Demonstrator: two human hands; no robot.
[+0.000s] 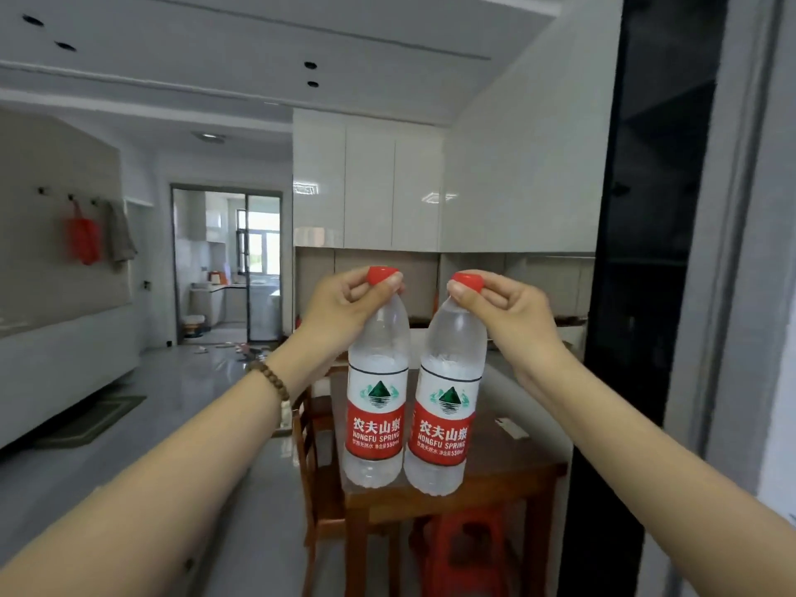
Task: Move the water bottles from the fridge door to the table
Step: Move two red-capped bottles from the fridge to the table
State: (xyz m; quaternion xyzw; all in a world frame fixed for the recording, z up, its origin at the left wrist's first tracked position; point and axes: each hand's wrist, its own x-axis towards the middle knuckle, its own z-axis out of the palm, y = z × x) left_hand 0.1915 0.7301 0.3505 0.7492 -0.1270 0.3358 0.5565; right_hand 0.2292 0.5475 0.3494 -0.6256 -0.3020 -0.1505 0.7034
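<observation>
The left bottle (377, 394) and right bottle (448, 407) are covering the middle of the wooden table (508, 471), so whether their bases are touching it cannot be told. Fingers (390, 283) are hiding part of each red cap. The red stool (467, 549) is running off the bottom edge. A small pale object (511, 426) on the tabletop is blurring beyond recognition.

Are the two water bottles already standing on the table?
No, both bottles hang in the air by their red caps, one from the left hand and one from the right hand, above the table.
</observation>
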